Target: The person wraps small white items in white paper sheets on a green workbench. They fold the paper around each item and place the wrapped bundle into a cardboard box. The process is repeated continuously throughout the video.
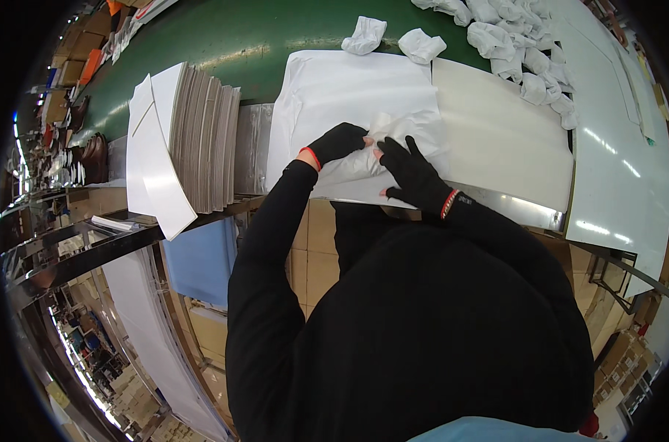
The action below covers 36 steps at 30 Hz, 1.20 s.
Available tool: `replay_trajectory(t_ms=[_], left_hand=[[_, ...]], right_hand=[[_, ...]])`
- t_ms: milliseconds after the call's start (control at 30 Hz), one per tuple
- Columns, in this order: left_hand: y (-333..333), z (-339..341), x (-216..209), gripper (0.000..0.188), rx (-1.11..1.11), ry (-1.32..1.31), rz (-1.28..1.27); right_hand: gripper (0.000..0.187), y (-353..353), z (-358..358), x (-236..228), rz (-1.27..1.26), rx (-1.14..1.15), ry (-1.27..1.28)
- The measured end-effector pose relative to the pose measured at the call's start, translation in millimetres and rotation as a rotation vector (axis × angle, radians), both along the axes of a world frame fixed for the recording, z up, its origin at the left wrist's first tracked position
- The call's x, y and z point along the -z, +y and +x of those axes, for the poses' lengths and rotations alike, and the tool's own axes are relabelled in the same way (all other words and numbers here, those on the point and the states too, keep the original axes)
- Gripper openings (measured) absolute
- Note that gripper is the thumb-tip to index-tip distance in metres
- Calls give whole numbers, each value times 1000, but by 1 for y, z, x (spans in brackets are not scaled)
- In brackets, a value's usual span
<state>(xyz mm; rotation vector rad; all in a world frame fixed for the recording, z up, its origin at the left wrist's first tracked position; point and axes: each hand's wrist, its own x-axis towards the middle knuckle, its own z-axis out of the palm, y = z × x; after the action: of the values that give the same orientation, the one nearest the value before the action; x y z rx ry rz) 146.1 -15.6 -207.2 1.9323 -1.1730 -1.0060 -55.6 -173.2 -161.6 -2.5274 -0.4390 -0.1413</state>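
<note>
A stack of thin white paper sheets [342,88] lies in front of me, its near part crumpled into a white tissue paper bundle [382,129]. My left hand [342,143], in a black glove with bare fingertips, is closed on the bundle's left side. On its right side, my right hand [415,171], gloved the same way, rests with fingers spread and the thumb apart. Whatever may be inside the paper is hidden. Just beyond the sheets sit two crumpled white paper wads [365,35].
A tall stack of card sheets [202,140] stands at left, with loose white cards leaning on it. Cream sheets [504,132] lie to the right. Many paper wads [496,40] are heaped on the green belt [253,44] at far right. A pale glossy tabletop [607,169] adjoins on the right.
</note>
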Motion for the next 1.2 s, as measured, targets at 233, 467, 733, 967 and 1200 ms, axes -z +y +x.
replay_trajectory(t_ms=[233,467,733,967,1200], left_hand=[[10,-79,-71,73,-260,-612,-311],[38,-79,-59,58,-205,91,25],[45,-43,-30,61,-236,269,138],[15,-104,-33,85,-380,-774,-81],[15,-66,-38,73,-321,-632,-123]], right_hand=[[72,-14,19,34,-62,150,41],[55,-26,18,-2,42,171,389],[34,-23,58,11,-159,131,-139],[29,-41,105,64,-11,158,122],[44,-68,102,20,-296,460,-190]])
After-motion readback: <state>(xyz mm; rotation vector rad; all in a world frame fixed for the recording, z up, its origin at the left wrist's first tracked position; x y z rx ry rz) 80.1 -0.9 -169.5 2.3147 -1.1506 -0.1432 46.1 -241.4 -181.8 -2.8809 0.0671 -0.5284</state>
